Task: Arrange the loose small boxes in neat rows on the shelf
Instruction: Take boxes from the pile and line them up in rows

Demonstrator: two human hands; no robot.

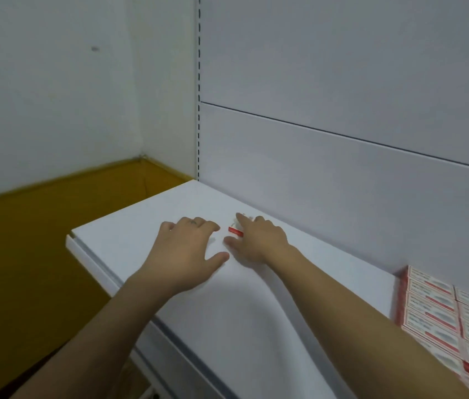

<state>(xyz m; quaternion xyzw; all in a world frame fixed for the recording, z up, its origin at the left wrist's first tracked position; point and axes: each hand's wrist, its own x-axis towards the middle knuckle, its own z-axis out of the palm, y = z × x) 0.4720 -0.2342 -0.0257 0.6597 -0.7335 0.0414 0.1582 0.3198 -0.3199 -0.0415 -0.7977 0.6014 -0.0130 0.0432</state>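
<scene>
Nearest the lens, the left forearm (97, 326) and the right forearm (357, 312) were seen reaching up from the lower edge across the white shelf (141, 231). One small box (236, 231), white with a red edge, lay on the shelf near the back, well apart from the others and mostly hidden. The right hand (259, 240) was laid over it, forefinger stretched past its far end and thumb down on the board at its near side. Whether the box was actually pinched or only covered could not be told. The left hand (190, 246) was spread flat on the shelf just beside the box, fingers relaxed, nothing held.

The step in hand was judged to be the gathering of this stray box. It would best be pinched by its long edges, lifted clear rather than dragged, and carried right. There it should be set flush against the last row, red edge turned the same way as its neighbours. The flat left hand could be used as a stop if the box slid.

At the far right the arranged rows (435, 309) of like boxes were packed edge to edge. Behind stood the grey back panel (342, 182) and a slotted upright (198, 110); to the left, a yellow-brown floor (40, 226) was visible.
</scene>
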